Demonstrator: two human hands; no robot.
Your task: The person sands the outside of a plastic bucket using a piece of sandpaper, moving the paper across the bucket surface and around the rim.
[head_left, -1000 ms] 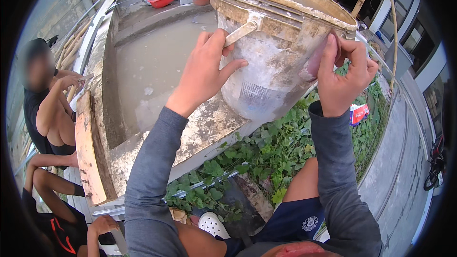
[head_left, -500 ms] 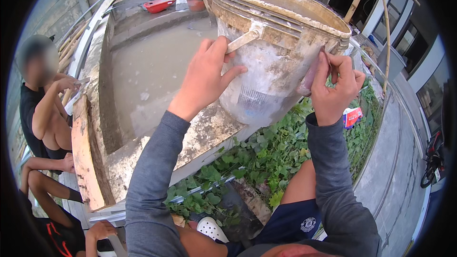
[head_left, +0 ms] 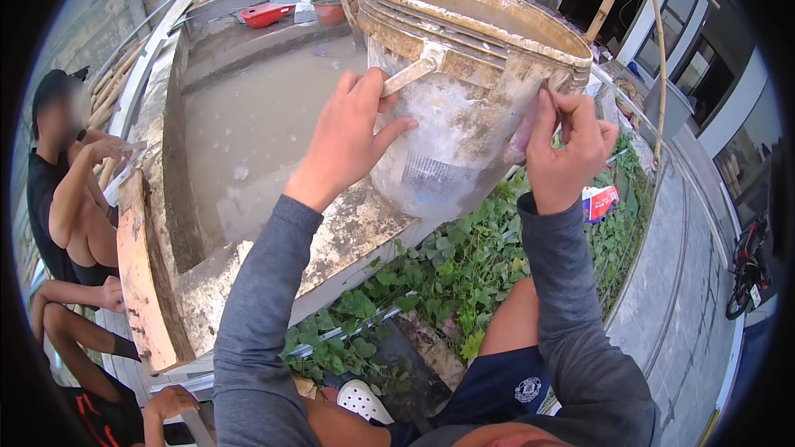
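Note:
A large dirty white plastic bucket (head_left: 464, 108), crusted with cement, rests tilted on the concrete ledge (head_left: 348, 236) of a trough. My left hand (head_left: 348, 136) presses flat against the bucket's left side, just below its handle lug. On the bucket's right side, under the rim, my right hand (head_left: 567, 153) has its fingers closed on the edge. Both forearms wear grey sleeves. What the bucket holds is hidden.
The trough (head_left: 248, 128) holds wet grey cement. A wooden board (head_left: 145, 281) leans at its near left corner. A person in black (head_left: 62, 190) sits at the left. Green plants (head_left: 464, 269) grow below the ledge. A red tray (head_left: 269, 14) lies far back.
The bucket has come lower and closer on the ledge, its rim turning more level. Both hands stayed on its sides and moved with it.

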